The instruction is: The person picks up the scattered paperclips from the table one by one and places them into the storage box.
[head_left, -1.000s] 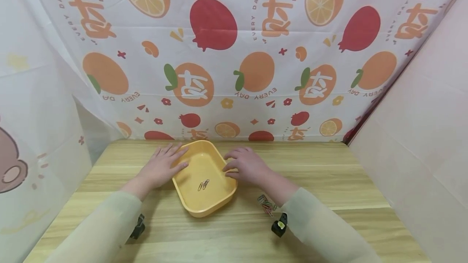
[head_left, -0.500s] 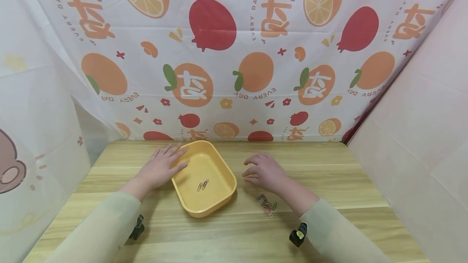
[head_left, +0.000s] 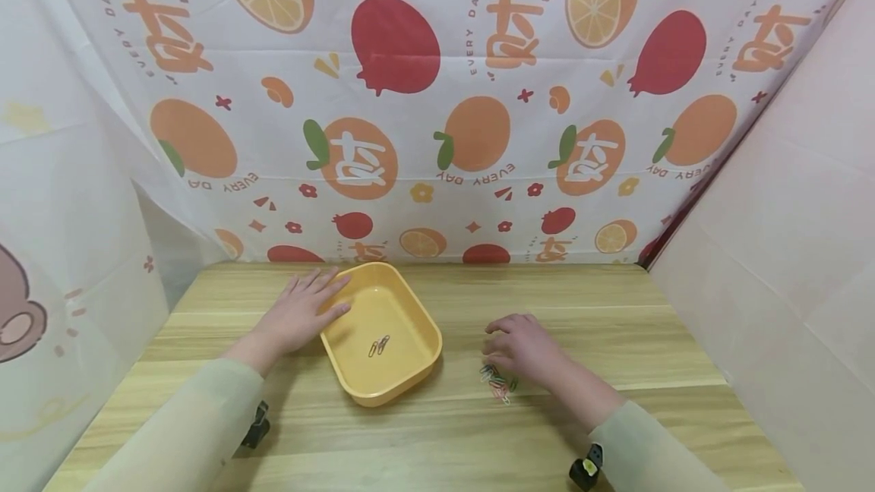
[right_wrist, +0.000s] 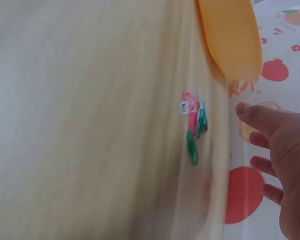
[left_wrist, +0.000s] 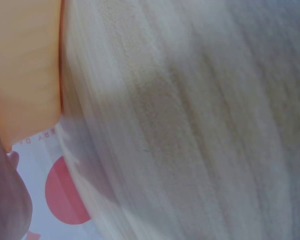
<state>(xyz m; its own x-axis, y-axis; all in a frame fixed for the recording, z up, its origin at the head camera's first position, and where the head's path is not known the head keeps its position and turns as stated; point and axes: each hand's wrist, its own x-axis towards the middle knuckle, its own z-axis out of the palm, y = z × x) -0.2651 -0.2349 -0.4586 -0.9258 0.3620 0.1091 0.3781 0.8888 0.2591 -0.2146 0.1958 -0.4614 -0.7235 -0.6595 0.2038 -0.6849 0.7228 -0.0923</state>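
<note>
A yellow tray sits on the wooden table with two paper clips lying in it. My left hand rests flat against the tray's left rim, fingers straight. A small heap of coloured paper clips lies to the right of the tray. My right hand hovers just above and behind that heap, fingers loosely bent, holding nothing. In the right wrist view the clips lie left of my fingers, with the tray's edge above. The left wrist view shows the tray's side and blurred wood.
A fruit-printed cloth hangs behind the table. Plain white panels close in the left and right sides. Black wrist cameras sit on both sleeves.
My right hand has left the tray's right rim and moved right and toward me, down to the heap of coloured clips. The left hand and tray have stayed put.
</note>
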